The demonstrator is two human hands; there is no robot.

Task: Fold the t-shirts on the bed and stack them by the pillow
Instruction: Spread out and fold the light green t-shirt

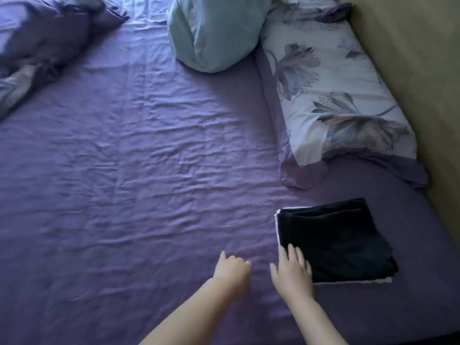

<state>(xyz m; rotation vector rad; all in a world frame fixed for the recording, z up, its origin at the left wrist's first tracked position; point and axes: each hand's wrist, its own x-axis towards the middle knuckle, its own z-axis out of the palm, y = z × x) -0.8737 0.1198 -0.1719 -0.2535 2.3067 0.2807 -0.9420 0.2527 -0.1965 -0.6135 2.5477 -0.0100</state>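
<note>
A folded black t-shirt (333,240) lies on top of a stack at the lower right of the bed, with a white edge of another folded piece showing under it. The stack sits just in front of the floral pillow (341,95). My right hand (292,271) rests flat with fingers spread on the stack's near left corner, holding nothing. My left hand (231,268) hovers over the purple sheet (129,170) just left of it, fingers loosely curled and empty.
A pale blue rolled pillow (214,33) lies at the top centre. A bunched purple duvet (42,38) fills the top left corner. A beige wall (423,83) runs along the bed's right side.
</note>
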